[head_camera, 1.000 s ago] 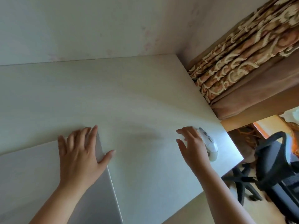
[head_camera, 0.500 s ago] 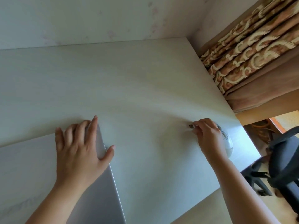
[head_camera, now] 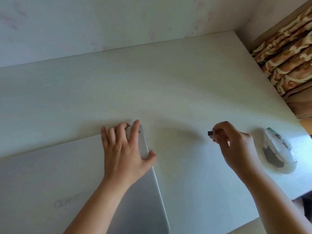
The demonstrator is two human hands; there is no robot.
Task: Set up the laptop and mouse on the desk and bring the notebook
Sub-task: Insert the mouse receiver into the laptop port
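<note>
A closed silver laptop (head_camera: pixel 59 183) lies flat on the pale desk (head_camera: pixel 152 81) at the lower left. My left hand (head_camera: pixel 125 149) rests spread on its far right corner, fingers over the edge. My right hand (head_camera: pixel 234 142) hovers to the right of the laptop and pinches a small dark USB dongle (head_camera: pixel 210 133) that points left toward the laptop. A white and grey mouse (head_camera: pixel 276 149) with a green light sits on the desk near the right edge, apart from my right hand. No notebook is in view.
A wall runs along the back of the desk. A patterned brown curtain (head_camera: pixel 287 56) hangs past the desk's right edge. The desk's right and front edges fall away at the lower right, where a dark object shows.
My right hand has left the mouse and moved left with the small dongle pinched in its fingers. The mouse now lies uncovered. My left hand stays on the laptop's corner.
</note>
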